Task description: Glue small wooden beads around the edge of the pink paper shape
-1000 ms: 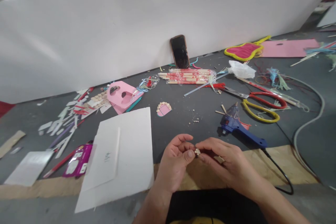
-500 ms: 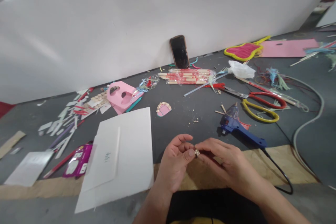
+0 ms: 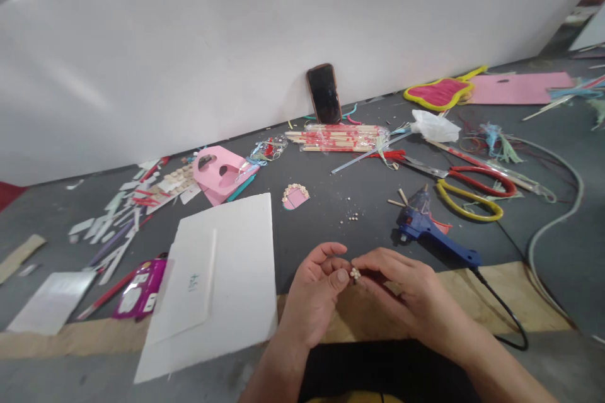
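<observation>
A small cluster of cream beads (image 3: 355, 273) sits between my two hands near the table's front edge. My left hand (image 3: 322, 293) curls in from the left, its thumb tip beside the cluster and its fingers bent. From the right, my right hand (image 3: 401, 286) pinches the cluster with thumb and forefinger. Beyond them, several loose tiny beads (image 3: 353, 218) lie on the dark table. Further off rests a small pink arch-shaped piece (image 3: 295, 197) with cream beads along its curved rim. A blue glue gun (image 3: 425, 227) lies to the right of my hands.
White boards (image 3: 236, 277) lie at the left, with a purple packet (image 3: 140, 289) beside them. Scissors (image 3: 472, 189) and a grey cable (image 3: 558, 157) are at the right. A phone (image 3: 324, 93) leans against the white wall behind bagged sticks (image 3: 338, 138). A pink cutout (image 3: 220, 173) stands left of centre.
The bead cluster has turned slightly between my fingers. Both hands stay in nearly the same place, and the things on the table have not moved.
</observation>
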{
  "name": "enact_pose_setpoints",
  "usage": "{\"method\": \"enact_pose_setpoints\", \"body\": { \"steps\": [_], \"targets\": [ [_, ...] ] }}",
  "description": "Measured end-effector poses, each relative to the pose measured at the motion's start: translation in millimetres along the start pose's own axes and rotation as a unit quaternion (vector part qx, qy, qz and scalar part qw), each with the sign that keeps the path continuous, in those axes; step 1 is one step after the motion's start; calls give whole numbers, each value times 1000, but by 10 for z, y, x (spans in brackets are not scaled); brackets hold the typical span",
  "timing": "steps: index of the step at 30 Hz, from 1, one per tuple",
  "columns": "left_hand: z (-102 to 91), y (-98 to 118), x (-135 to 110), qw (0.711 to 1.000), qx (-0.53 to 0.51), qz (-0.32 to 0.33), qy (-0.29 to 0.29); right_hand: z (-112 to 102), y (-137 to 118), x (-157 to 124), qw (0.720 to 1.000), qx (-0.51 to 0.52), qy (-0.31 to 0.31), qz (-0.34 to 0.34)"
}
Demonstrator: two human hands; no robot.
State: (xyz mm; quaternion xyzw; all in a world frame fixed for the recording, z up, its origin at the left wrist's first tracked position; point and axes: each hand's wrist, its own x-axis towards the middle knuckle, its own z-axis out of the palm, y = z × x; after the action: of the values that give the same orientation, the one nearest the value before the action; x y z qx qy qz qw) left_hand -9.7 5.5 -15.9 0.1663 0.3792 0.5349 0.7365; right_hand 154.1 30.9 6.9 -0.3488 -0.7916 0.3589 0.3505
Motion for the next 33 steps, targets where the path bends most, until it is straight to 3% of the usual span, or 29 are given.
{"method": "enact_pose_setpoints", "body": {
  "steps": [33],
  "targets": [
    [44,15,-11,1000,23,-2,12,-22,-10,-20,1000,-18,10,-15]
  ]
}}
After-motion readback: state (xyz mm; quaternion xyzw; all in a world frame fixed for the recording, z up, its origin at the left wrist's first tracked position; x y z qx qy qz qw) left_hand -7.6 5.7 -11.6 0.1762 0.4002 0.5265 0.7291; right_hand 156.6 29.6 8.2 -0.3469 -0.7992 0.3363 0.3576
